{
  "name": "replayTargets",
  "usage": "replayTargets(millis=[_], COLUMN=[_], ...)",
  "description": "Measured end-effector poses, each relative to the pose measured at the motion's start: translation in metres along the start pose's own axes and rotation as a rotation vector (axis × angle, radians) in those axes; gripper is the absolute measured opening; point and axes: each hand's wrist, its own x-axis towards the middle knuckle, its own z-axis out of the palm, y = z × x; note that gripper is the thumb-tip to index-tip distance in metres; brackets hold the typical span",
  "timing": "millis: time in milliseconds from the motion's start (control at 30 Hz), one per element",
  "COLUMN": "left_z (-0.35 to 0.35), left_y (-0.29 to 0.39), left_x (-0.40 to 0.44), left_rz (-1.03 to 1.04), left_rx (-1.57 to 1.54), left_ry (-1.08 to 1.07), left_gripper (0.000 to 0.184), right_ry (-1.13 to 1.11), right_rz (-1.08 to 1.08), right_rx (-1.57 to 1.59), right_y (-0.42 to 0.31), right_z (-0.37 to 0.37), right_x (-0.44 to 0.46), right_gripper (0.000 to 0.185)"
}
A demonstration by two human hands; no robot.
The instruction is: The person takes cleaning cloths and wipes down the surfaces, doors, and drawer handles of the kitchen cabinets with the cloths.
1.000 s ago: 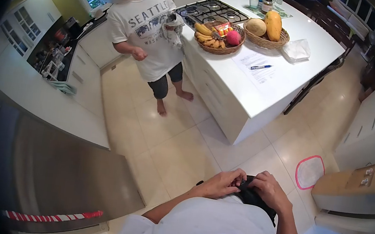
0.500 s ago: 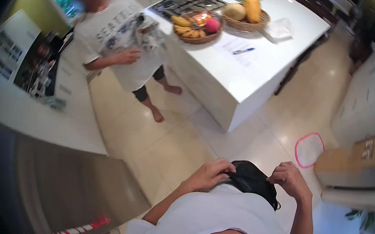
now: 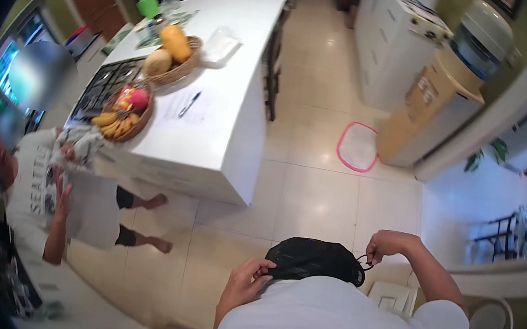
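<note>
Currently | two hands: left (image 3: 248,281) pinching one black fabric item (image 3: 311,257), right (image 3: 387,247) holding its cord (image 3: 366,266) | two baskets (image 3: 180,75)

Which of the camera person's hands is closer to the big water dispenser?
Right. The right hand is apart from the water dispenser, at the nearer end of the black bag; the left hand is farther away, at the bag's opposite end.

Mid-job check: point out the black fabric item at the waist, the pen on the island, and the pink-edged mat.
Black fabric item (image 3: 312,260): head view, middle of its upper surface.
Pen (image 3: 189,104): head view, middle of its barrel.
Pink-edged mat (image 3: 358,148): head view, its pale centre.
</note>
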Motion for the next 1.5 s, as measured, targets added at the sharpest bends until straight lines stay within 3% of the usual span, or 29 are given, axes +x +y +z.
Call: replayTargets(millis=[133,167,233,367,400,467,500,567,633,800,900,1000,1100,1200,1233,1333,1367,1500], left_z=[-0.006,-0.010,-0.030,-0.064,-0.053,-0.048,-0.055,-0.046,-0.032,0.008,0.024,0.038,0.045,0.045,0.044,0.046,0.051,0.039], left_y=[0.003,0.007,0.025,0.111,0.130,0.170,0.186,0.194,0.206,0.241,0.254,0.268,0.281,0.291,0.291,0.291,0.290,0.288], left_x=[0.013,0.017,0.030,0.046,0.046,0.053,0.063,0.098,0.114,0.146,0.175,0.203,0.229,0.257,0.267,0.313,0.338,0.406], left_rz=[0.063,0.083,0.310,0.780,0.927,1.144,1.208,1.479,1.568,1.478,1.476,1.450,1.385,1.277,1.237,1.214,1.277,1.289], left_rx=[-0.016,-0.021,-0.009,-0.237,-0.459,-0.728,-0.768,-0.718,-0.693,-0.830,-0.902,-0.966,-0.999,-1.033,-1.047,-1.118,-1.156,-1.205], left_ry=[-0.117,-0.108,-0.044,0.103,0.174,0.099,-0.048,-0.152,-0.194,-0.186,-0.221,-0.250,-0.275,-0.315,-0.329,-0.365,-0.377,-0.380], left_gripper=[0.029,0.028,0.027,0.023,0.018,0.011,0.009,0.024,0.029,0.015,0.012,0.011,0.011,0.010,0.010,0.010,0.010,0.007], right_ry=[0.058,0.161,0.366,0.502,0.517,0.551,0.544,0.525,0.416,-0.061,-0.351,-0.446,-0.389,-0.146,-0.131,-0.132,-0.066,-0.015], right_rz=[0.118,0.169,0.256,0.091,0.006,-0.163,-0.215,-0.323,-0.424,-0.457,-0.258,-0.295,-0.227,-0.337,-0.189,-0.205,-0.426,-0.084], right_rx=[-0.084,-0.135,-0.263,-0.263,-0.270,-0.281,-0.279,-0.239,-0.114,0.149,0.318,0.503,0.489,0.245,0.332,0.354,0.346,0.524], right_y=[0.025,0.025,0.021,0.007,0.003,0.005,0.005,-0.004,-0.001,0.039,0.088,0.127,0.145,0.162,0.164,0.202,0.237,0.221], right_z=[0.030,0.033,0.032,0.012,0.007,-0.003,-0.009,-0.025,-0.045,-0.083,-0.091,-0.093,-0.102,-0.109,-0.113,-0.121,-0.112,-0.162], right_x=[0.000,-0.002,-0.008,0.005,0.013,0.032,0.043,0.053,0.070,0.112,0.138,0.139,0.121,0.106,0.095,0.101,0.120,0.081], right_gripper=[0.020,0.021,0.024,0.027,0.027,0.026,0.025,0.025,0.027,0.035,0.041,0.038,0.033,0.028,0.027,0.027,0.029,0.035])
